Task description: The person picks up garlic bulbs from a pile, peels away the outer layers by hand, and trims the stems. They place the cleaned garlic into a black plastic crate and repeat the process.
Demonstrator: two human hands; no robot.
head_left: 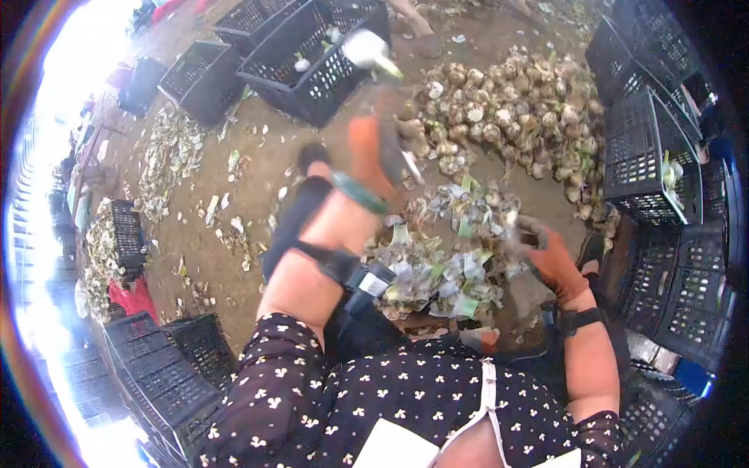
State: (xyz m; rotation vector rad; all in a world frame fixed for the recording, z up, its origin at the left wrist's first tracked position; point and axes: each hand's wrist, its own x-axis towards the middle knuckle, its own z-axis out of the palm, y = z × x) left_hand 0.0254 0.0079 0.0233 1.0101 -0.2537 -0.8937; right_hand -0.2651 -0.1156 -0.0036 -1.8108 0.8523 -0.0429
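Observation:
My left hand point(374, 152), in an orange and dark glove with a green band at the wrist, is smeared by motion over the ground. A thin pale object point(413, 168) shows beside its fingers; its grip is unclear. Above this hand, a blurred white garlic bulb with a green stem point(370, 53) is in the air near a black crate point(312, 82). My right hand point(550, 253), gloved in orange with dirty fingertips, is curled round a garlic bulb point(511, 221). Between the hands lie peeled skins and stem pieces point(445, 269).
A large pile of unpeeled garlic bulbs point(515, 113) lies ahead. More black crates stand at the upper left point(199, 82), right point(644, 156) and lower left point(156, 359). Loose skins point(168, 148) are scattered on the ground at left. A person's foot shows at the top.

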